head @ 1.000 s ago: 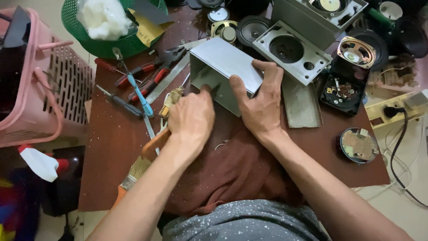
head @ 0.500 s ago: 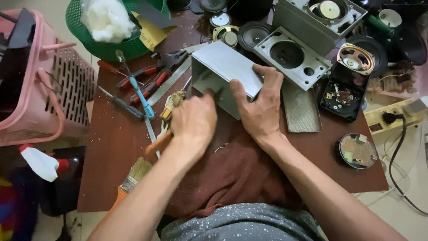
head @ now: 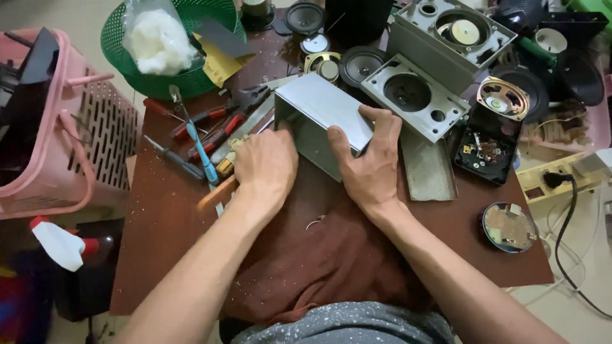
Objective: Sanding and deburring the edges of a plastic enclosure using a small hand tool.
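A grey rectangular speaker casing (head: 322, 105) lies tilted on the brown table (head: 159, 242), with its open end facing left. My right hand (head: 370, 162) grips its near right corner, thumb on the front face and fingers over the top. At the casing's open left end, my left hand (head: 268, 169) is closed around a tool with an orange handle (head: 215, 193). The handle sticks out blurred below the fist. The tool's tip is hidden by the hand and the casing.
Screwdrivers and pliers (head: 204, 137) lie left of the casing. A green basket (head: 182, 70) and a pink basket (head: 70, 140) stand at the left. Grey speaker panels (head: 414, 95), loose speaker drivers (head: 503, 99), a circuit board (head: 484, 150), a round disc (head: 509, 226) and a power strip (head: 554, 181) crowd the right.
My left hand has slid a little up toward the casing's open end and the orange handle has swung with it. My right hand keeps its hold on the casing.
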